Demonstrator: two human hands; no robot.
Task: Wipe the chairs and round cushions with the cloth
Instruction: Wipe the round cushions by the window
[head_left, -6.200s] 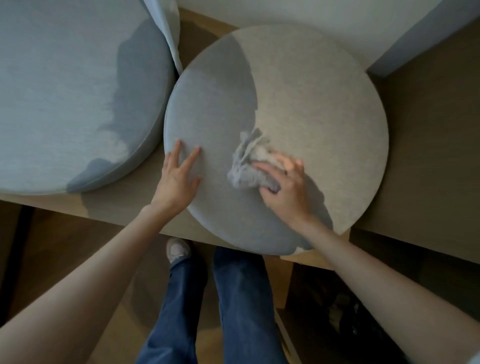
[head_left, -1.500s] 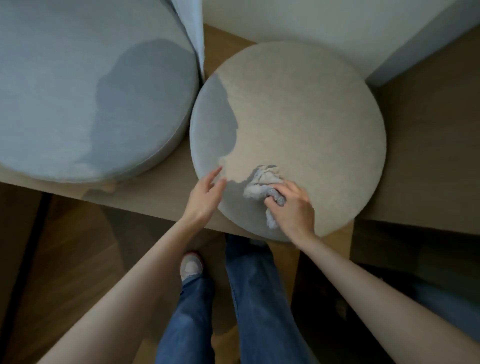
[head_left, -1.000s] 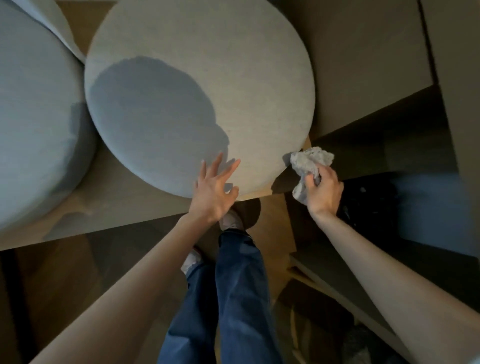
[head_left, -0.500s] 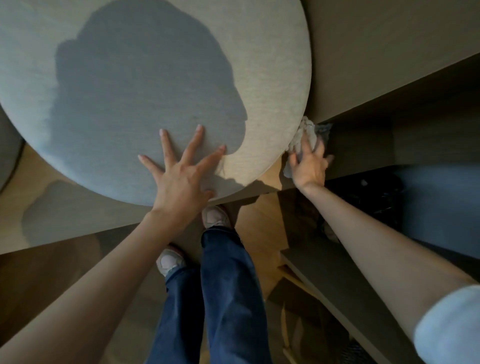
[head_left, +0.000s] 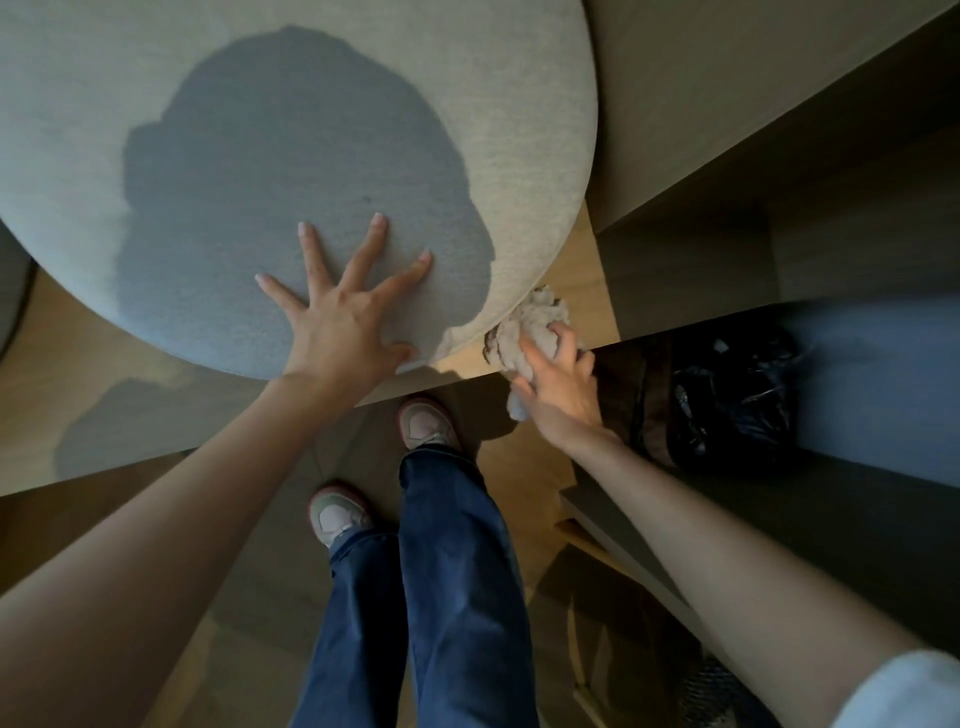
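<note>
Your right hand (head_left: 558, 384), fingers curled round the bunched cloth (head_left: 535, 319), pressed it against the near right rim of the round cushion (head_left: 467, 78), apparently to wipe its side, while your left hand (head_left: 343, 322) lay flat and spread on the cushion's top, probably to steady it.

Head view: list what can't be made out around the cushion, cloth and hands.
Cushion: far and left parts cut off by the frame edges; a shadow darkens its middle.
Cloth: middle hidden by the right hand; contact with the cushion's rim unclear.
Fabric beneath the left hand: covered by the flat palm.
Black bag: too dark to tell its contents.
</note>
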